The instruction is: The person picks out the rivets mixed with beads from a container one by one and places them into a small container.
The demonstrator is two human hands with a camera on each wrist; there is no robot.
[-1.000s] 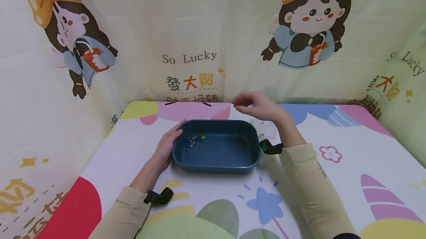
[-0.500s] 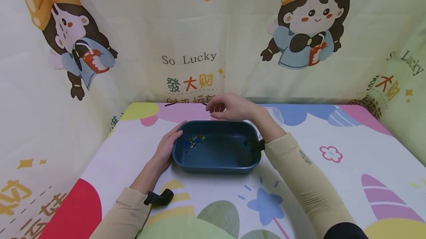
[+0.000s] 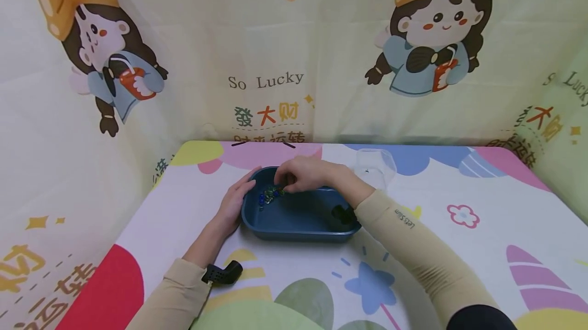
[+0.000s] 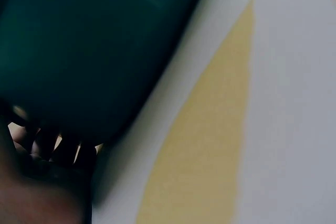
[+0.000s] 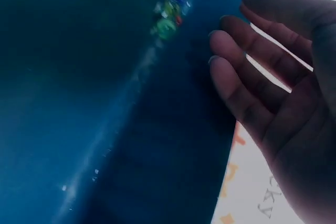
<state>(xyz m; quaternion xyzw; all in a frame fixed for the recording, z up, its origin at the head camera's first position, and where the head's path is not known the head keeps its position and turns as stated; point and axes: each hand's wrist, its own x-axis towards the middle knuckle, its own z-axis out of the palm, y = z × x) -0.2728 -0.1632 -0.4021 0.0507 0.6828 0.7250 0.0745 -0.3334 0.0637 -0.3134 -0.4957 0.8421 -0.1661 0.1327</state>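
Observation:
A dark blue rectangular basin with rounded corners sits on the table. My left hand grips its left end, thumb at the rim and fingers along the outside; in the left wrist view, fingers of that hand show dimly at the basin's end. Small colourful shiny glass beads lie clustered in the basin's far left part. Over the far wall, my right hand reaches in close to the beads. Its fingers are loosely bent, and no object shows between them in the right wrist view.
Behind the basin's right end, partly hidden by the right forearm, stands a clear plastic container with a small dark speck on it. A patterned cloth covers the table, and a printed curtain hangs along the back edge.
My right hand has swept left from above the clear container, then down into the basin near the beads. The left hand has kept its place on the basin.

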